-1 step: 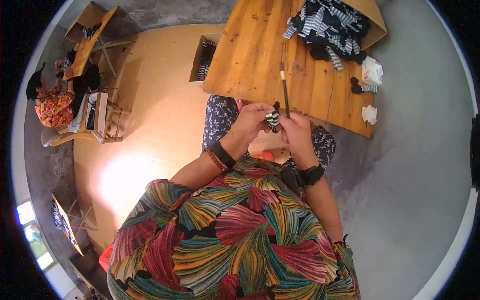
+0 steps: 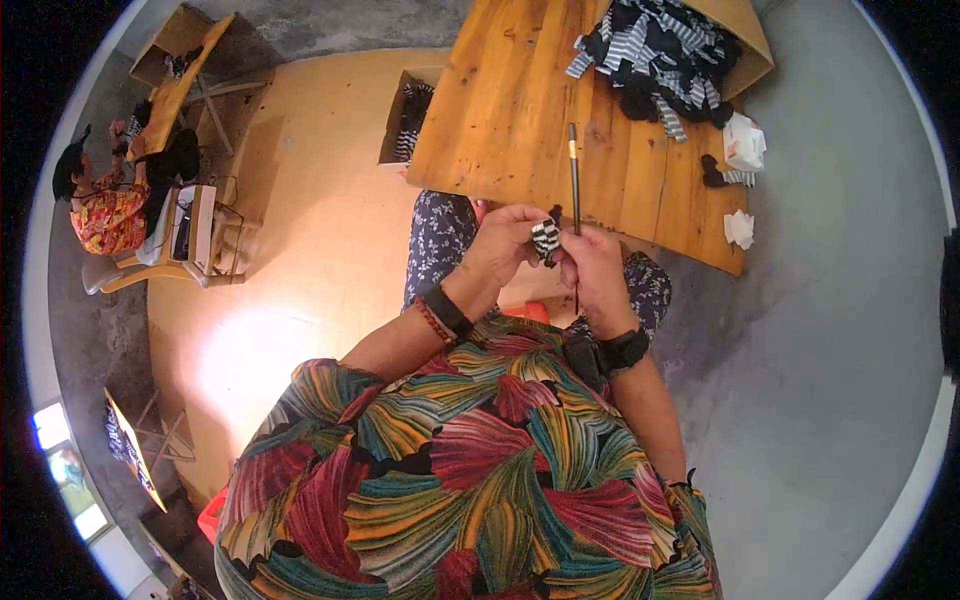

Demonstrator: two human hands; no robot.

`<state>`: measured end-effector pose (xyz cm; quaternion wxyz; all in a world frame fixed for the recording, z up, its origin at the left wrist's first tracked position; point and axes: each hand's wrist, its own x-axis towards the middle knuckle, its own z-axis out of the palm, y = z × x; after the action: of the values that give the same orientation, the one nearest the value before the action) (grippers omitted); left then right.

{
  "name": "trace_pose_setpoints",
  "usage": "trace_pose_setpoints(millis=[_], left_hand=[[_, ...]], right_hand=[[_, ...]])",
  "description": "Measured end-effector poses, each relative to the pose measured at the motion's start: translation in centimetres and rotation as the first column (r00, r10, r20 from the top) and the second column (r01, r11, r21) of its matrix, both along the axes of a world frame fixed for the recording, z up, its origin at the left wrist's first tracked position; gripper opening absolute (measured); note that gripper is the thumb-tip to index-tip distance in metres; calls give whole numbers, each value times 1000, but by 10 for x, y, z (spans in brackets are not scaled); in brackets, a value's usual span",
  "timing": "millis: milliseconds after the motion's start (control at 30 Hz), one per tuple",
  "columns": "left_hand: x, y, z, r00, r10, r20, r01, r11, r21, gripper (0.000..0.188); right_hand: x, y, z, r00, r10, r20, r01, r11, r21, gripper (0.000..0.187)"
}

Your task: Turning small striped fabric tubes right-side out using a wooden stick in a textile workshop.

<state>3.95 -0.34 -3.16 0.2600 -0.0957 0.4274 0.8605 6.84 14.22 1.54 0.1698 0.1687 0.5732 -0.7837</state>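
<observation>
One bit of striped cloth (image 2: 544, 240) is pinched in the left hand (image 2: 502, 243), maybe so it stays still. The right hand (image 2: 598, 263), close beside, touches it and grips a thin stick (image 2: 575, 180), perhaps to keep that handy. A cloth pile (image 2: 665, 62) is ahead on the worktop (image 2: 505, 100), right of the hands.
</observation>
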Motion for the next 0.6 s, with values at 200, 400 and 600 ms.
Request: trace_pose_setpoints(millis=[200,400,600], left_hand=[[-1,11,17,991,66,120,-96,959,268,9],[-7,7,3,990,138,22,-139,962,237,11],[-1,14,27,999,38,-35,-38,999,0,14]], right_hand=[[-2,6,2,993,-92,78,112,944,-311,11],[-1,3,1,999,-7,32,7,1000,-10,10],[-1,11,-6,994,-104,32,108,969,-223,13]])
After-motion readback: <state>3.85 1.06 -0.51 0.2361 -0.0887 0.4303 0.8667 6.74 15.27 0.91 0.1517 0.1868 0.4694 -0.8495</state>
